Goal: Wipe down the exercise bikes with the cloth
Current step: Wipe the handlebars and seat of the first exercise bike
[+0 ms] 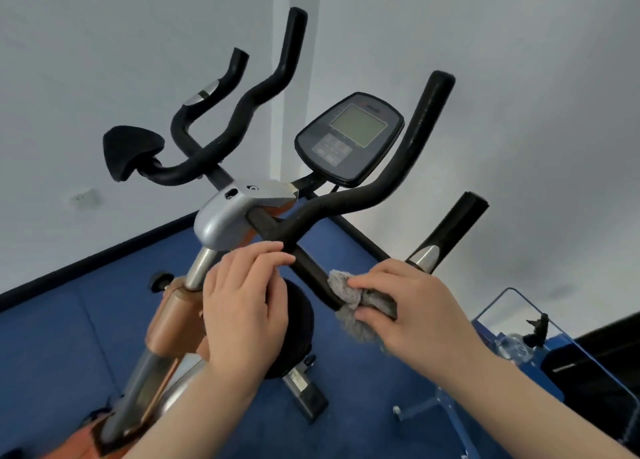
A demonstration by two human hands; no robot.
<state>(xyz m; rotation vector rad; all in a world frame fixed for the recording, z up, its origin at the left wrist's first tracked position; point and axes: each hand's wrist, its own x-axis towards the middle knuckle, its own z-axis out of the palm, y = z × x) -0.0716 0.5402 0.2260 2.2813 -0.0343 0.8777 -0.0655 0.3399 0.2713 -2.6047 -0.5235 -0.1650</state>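
An orange and silver exercise bike (221,223) stands right in front of me, with black foam handlebars (408,167) and a dark console (349,136). My right hand (412,309) grips a grey cloth (349,299) wrapped around the near end of the right handlebar. My left hand (246,302) rests with straight fingers on the bar beside the silver stem clamp. A second bike's black handlebars (242,112) and saddle (130,150) stand behind, to the left.
Blue floor mats (62,337) cover the ground under the bikes. White walls meet in a corner behind. A blue frame with a clear panel (540,340) stands at the lower right. The bike's foot bar (304,389) lies below my hands.
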